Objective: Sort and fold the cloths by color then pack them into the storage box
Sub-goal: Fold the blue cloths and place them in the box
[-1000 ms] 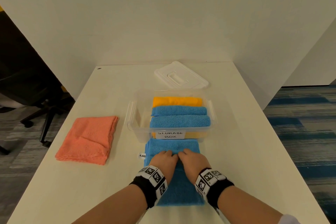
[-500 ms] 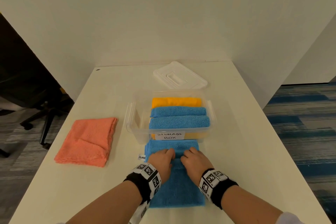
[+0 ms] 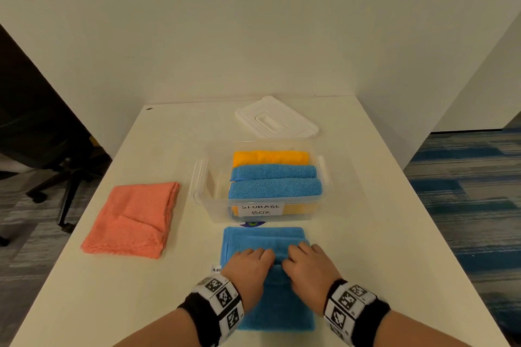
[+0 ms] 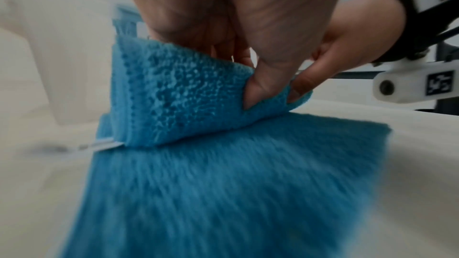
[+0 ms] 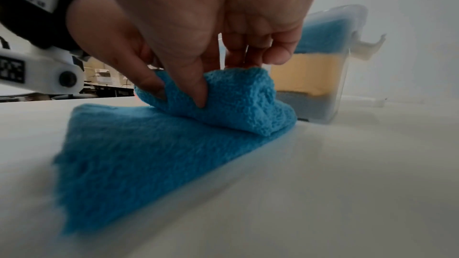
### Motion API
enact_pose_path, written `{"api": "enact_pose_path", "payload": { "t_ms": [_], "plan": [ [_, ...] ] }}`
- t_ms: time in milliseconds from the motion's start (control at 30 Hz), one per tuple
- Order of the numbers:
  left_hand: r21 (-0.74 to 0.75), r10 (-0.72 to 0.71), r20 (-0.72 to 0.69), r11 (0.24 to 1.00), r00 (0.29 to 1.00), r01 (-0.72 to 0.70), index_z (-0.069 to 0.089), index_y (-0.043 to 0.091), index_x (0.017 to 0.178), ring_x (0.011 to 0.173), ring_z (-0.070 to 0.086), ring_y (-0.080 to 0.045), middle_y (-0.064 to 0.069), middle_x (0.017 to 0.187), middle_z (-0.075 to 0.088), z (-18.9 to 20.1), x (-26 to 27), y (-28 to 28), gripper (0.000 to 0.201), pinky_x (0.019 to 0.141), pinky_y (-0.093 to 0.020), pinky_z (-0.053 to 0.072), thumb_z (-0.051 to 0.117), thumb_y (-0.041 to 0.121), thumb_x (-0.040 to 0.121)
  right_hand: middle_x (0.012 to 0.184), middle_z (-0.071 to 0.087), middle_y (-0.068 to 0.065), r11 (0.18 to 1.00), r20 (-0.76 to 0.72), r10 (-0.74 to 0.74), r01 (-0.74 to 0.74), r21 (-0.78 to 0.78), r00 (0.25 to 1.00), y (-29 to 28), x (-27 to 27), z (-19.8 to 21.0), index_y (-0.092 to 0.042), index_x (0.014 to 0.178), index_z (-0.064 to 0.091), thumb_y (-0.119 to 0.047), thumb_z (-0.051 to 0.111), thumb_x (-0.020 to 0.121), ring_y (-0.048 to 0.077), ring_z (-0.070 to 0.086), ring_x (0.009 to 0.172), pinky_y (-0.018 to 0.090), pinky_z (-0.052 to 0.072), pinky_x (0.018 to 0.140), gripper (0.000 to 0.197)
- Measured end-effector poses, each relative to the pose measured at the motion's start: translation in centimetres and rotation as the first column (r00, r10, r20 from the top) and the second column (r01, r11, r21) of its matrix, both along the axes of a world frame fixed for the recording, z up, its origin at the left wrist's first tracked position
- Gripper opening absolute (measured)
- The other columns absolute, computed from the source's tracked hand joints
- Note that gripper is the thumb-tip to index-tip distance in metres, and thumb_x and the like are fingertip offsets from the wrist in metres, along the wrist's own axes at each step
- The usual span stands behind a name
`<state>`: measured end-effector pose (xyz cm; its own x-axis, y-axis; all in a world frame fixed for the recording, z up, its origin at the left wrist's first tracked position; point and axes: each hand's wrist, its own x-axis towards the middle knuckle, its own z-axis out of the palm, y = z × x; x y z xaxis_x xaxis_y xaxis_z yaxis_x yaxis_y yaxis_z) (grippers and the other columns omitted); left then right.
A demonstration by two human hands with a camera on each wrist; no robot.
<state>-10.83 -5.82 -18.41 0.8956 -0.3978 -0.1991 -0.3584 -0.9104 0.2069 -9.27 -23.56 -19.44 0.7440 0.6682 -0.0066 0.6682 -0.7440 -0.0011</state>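
Note:
A blue cloth (image 3: 267, 239) lies on the white table (image 3: 366, 248) just in front of the clear storage box (image 3: 260, 177). Its far part is doubled over toward me. My left hand (image 3: 249, 263) and right hand (image 3: 307, 263) sit side by side on it, each pinching the doubled fold between thumb and fingers. The wrist views show the blue cloth (image 4: 183, 93) pinched by my left thumb and the blue cloth (image 5: 223, 97) bunched under my right fingers. Inside the box lie two folded blue cloths (image 3: 275, 180) and orange-yellow cloths (image 3: 270, 157). A folded salmon cloth (image 3: 132, 218) lies at the left.
The white box lid (image 3: 275, 118) rests on the table behind the box. A white wall stands close behind the table. An office chair (image 3: 42, 155) is on the floor to the left. Patterned carpet lies to the right of the table's edge.
Both hands have drawn back toward me along the blue cloth, dragging the pinched fold with them. More of the cloth's far part now shows beyond the fingers.

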Motion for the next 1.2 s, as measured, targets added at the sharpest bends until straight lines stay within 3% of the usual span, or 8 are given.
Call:
{"api": "enact_pose_path", "payload": {
  "t_ms": [267,433,533,633,867,1033,1133,1200],
  "plan": [
    [-0.246,0.066,-0.127,0.965,0.99,-0.096,0.053,0.021,0.114,0.103,0.054,-0.017,0.003,0.112,0.058,-1.6,-1.5,1.1,0.028,0.088,-0.026,0.04,0.054,0.017,0.086,0.059,0.051,-0.014,0.998,-0.116,-0.064,0.061,-0.026,0.991,0.0,-1.9,-1.4,-0.03,0.059,0.056,-0.027,0.084,0.027,0.01,0.053,0.058,0.024,0.043,0.049,0.042],
    [-0.363,0.118,-0.196,0.913,0.973,-0.184,0.062,0.022,0.102,0.083,0.05,-0.003,0.016,0.085,0.054,-0.9,-0.9,1.4,0.015,0.08,-0.019,0.041,0.058,0.025,0.088,0.057,0.052,-0.015,0.99,-0.218,-0.14,0.137,-0.028,0.966,0.2,-1.5,-0.3,-0.032,0.065,0.053,-0.024,0.081,0.02,0.008,0.053,0.054,0.022,0.037,0.048,0.054],
    [-0.372,0.137,-0.212,0.904,0.968,-0.21,0.065,0.019,0.092,0.075,0.05,-0.001,0.018,0.076,0.053,-0.7,-0.2,1.1,0.01,0.076,-0.018,0.043,0.056,0.023,0.09,0.085,0.063,-0.006,0.989,-0.257,-0.149,0.147,-0.028,0.955,0.3,-1.4,0.7,-0.024,0.088,0.059,-0.015,0.073,0.061,0.019,0.058,0.085,0.031,0.029,0.069,0.032],
    [-0.261,0.134,-0.161,0.95,0.978,-0.173,0.065,0.017,0.096,0.089,0.047,-0.007,0.008,0.089,0.051,-1.0,0.5,0.7,0.014,0.079,-0.019,0.038,0.052,0.021,0.092,0.11,0.059,0.002,0.98,-0.305,-0.197,0.179,-0.085,0.932,0.4,-0.7,0.9,-0.02,0.109,0.053,-0.006,0.046,0.085,0.025,0.047,0.108,0.036,0.024,0.08,0.029],
    [0.164,-0.04,-0.06,0.985,0.997,0.05,0.056,0.013,0.114,0.106,0.051,-0.026,-0.007,0.113,0.054,0.8,0.0,-1.8,0.028,0.089,-0.034,0.038,0.049,0.013,0.087,0.093,0.057,-0.006,0.958,-0.364,-0.284,0.248,-0.144,0.887,0.9,1.1,1.2,-0.027,0.104,0.061,-0.009,0.046,0.085,0.022,0.047,0.108,0.039,0.024,0.089,0.03],
    [0.24,-0.047,-0.048,0.969,0.998,0.057,0.054,0.013,0.116,0.107,0.052,-0.028,-0.008,0.115,0.055,0.8,-0.5,-2.0,0.027,0.092,-0.038,0.037,0.05,0.023,0.091,0.109,0.064,-0.003,0.95,-0.416,-0.308,0.254,-0.18,0.856,1.4,2.0,1.9,-0.026,0.109,0.061,-0.01,0.05,0.087,0.021,0.054,0.109,0.041,0.028,0.096,0.029],
    [0.265,-0.04,-0.072,0.962,0.997,0.058,0.054,0.014,0.117,0.108,0.053,-0.028,-0.007,0.116,0.057,0.4,0.1,-1.9,0.026,0.094,-0.037,0.034,0.051,0.019,0.092,0.1,0.06,0.0,0.959,-0.48,-0.284,0.239,-0.154,0.83,1.5,2.3,2.5,-0.021,0.107,0.06,-0.011,0.053,0.088,0.022,0.056,0.098,0.033,0.039,0.084,0.023],
    [0.262,-0.022,-0.084,0.964,0.996,0.044,0.056,0.015,0.114,0.105,0.055,-0.027,-0.006,0.112,0.059,0.1,0.6,-1.8,0.024,0.091,-0.036,0.034,0.051,0.018,0.09,0.091,0.051,-0.001,0.966,-0.486,-0.259,0.229,-0.12,0.835,1.3,2.0,2.6,-0.02,0.1,0.055,-0.011,0.052,0.088,0.023,0.054,0.092,0.028,0.034,0.073,0.016]
  ]
}}
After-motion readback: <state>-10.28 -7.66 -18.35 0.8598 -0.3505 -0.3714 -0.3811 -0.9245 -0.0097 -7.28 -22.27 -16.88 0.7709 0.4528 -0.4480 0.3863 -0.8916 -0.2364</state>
